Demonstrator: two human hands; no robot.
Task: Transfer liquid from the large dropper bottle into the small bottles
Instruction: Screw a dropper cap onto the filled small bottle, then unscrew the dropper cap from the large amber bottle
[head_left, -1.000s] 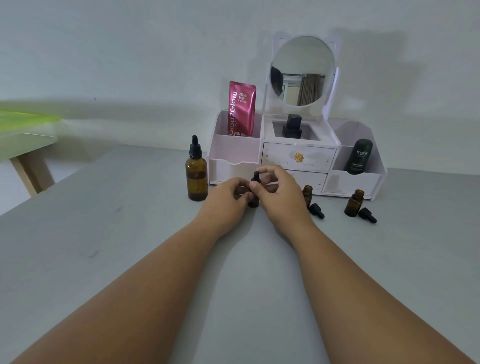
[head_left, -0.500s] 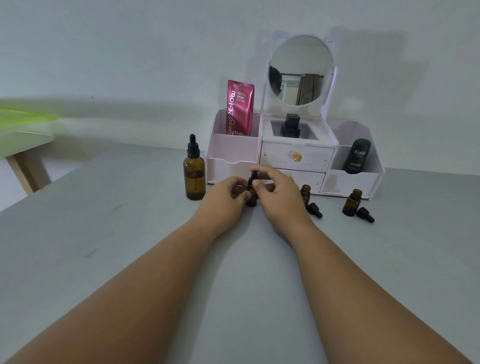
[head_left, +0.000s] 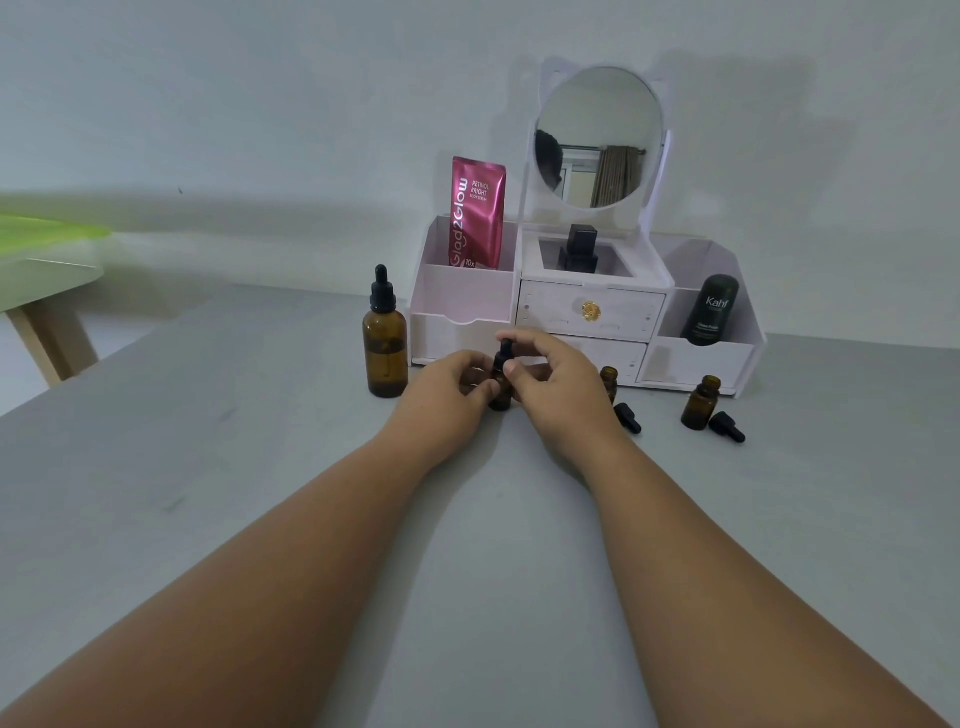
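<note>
Grey bench (head_left: 156, 519) is stretching to a pale wall, and a small amber bottle (head_left: 501, 397) is standing on it just in front of the white vanity organizer (head_left: 587, 312). Left hand (head_left: 447, 395) is closing round the bottle's body; right hand (head_left: 558, 387) is pinching its black dropper cap (head_left: 505, 349). Beside the right hand, two more small bottles (head_left: 701, 402) are standing open, their droppers (head_left: 727, 427) lying loose. The large dropper bottle (head_left: 385, 343) is waiting capped, left of the organizer. Twisting hard could be tipping the little bottle, or the right wrist could be knocking the open neighbour (head_left: 609, 383) over.
</note>
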